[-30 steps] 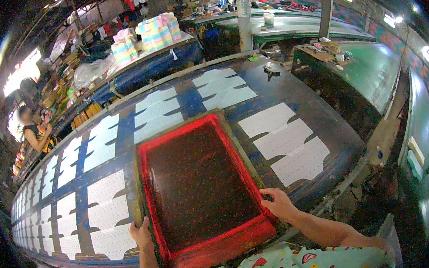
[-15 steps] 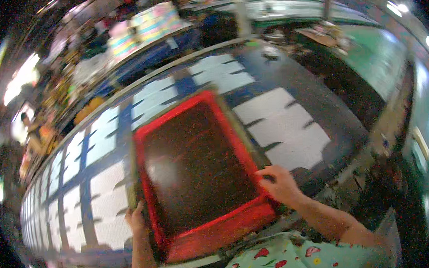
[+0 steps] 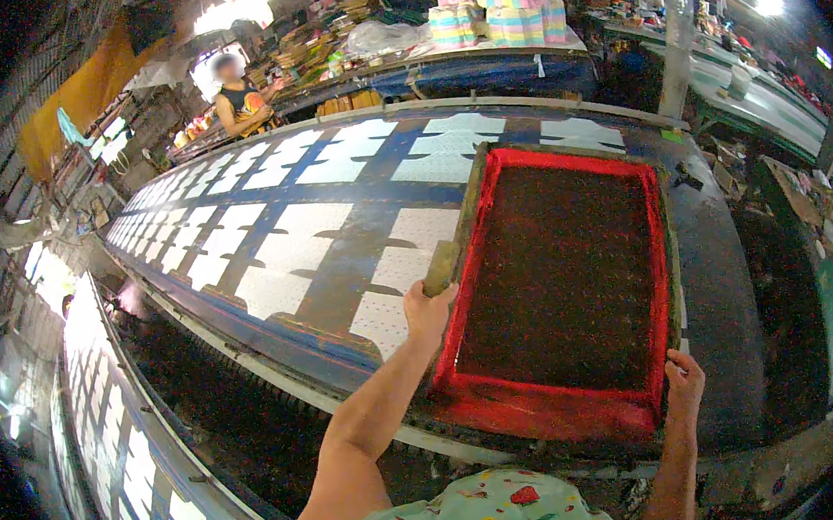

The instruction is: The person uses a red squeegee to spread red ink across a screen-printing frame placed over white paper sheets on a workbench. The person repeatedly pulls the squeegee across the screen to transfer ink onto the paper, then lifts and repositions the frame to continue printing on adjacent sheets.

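A screen printing frame [image 3: 665, 243] lies over the table in front of me, with dark mesh and a wide red ink-stained border. My left hand [image 3: 429, 312] is closed around a short yellowish wooden piece [image 3: 441, 268] beside the frame's left side; whether the two are joined I cannot tell. At the frame's lower right edge, my right hand [image 3: 684, 378] has its fingers curled against the rim. White printed fabric pieces [image 3: 398, 271] lie flat to the left, partly covered by the frame.
The long printing table [image 3: 332, 295] carries two rows of white pieces. A second table [image 3: 125, 445] with similar pieces runs at lower left. Beyond the far edge stand striped stacks of cloth [image 3: 520, 16] and another person [image 3: 243, 98]. A post [image 3: 675, 39] rises at the far right.
My view has swung to the left, so the frame and both hands appear farther right. The wooden piece in my left hand now shows clearly. Both hands stay at the frame's sides.
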The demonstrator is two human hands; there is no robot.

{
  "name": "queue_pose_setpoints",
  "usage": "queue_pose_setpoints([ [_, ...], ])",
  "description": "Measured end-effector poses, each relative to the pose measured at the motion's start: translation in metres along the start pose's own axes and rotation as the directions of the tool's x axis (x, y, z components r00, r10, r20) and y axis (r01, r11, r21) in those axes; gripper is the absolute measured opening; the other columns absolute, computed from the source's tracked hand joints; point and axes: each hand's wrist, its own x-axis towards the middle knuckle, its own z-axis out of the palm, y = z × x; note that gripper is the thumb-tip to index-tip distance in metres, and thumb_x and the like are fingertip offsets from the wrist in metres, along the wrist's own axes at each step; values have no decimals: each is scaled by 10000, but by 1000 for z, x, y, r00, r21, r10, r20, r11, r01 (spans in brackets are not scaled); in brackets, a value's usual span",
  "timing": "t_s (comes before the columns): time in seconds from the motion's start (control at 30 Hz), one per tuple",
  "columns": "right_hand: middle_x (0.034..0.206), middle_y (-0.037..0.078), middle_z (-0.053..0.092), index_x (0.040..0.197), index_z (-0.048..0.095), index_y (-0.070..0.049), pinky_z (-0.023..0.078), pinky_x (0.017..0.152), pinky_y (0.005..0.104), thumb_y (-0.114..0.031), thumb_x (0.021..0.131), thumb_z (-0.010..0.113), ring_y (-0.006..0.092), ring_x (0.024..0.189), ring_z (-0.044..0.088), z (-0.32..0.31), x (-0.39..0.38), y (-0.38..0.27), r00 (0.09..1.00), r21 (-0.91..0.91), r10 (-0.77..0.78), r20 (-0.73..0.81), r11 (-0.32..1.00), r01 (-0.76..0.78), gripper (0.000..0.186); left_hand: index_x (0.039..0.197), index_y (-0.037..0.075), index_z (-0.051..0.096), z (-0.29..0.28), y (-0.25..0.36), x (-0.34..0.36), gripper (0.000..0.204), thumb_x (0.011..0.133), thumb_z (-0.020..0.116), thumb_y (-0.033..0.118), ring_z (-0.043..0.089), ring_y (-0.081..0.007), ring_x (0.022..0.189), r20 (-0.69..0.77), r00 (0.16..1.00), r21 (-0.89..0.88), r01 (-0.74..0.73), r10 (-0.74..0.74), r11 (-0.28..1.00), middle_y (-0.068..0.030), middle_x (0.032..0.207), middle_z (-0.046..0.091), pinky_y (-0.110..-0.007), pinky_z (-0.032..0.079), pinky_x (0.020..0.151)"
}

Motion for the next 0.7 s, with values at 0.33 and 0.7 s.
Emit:
queue_pose_setpoints([
  [0.33,1209,97,764,1242,771,30,543,977,347,-20,966,703,203,1086,702,-128,40,81,1000,-40,-1,7,999,1,289,1140,-16,762,98,3,-95,336,877,911,133,700,-146,829,67,998,-106,0,7,994,-68,991,801,-350,572,771],
  [0.7,1253,91,751,1287,756,22,532,1042,351,-8,955,696,215,1148,697,-170,38,83,1000,64,-20,21,998,18,339,1097,-13,775,133,-8,-112,430,837,936,289,772,-301,910,43,998,-112,-46,51,993,-167,977,810,-459,584,850],
])
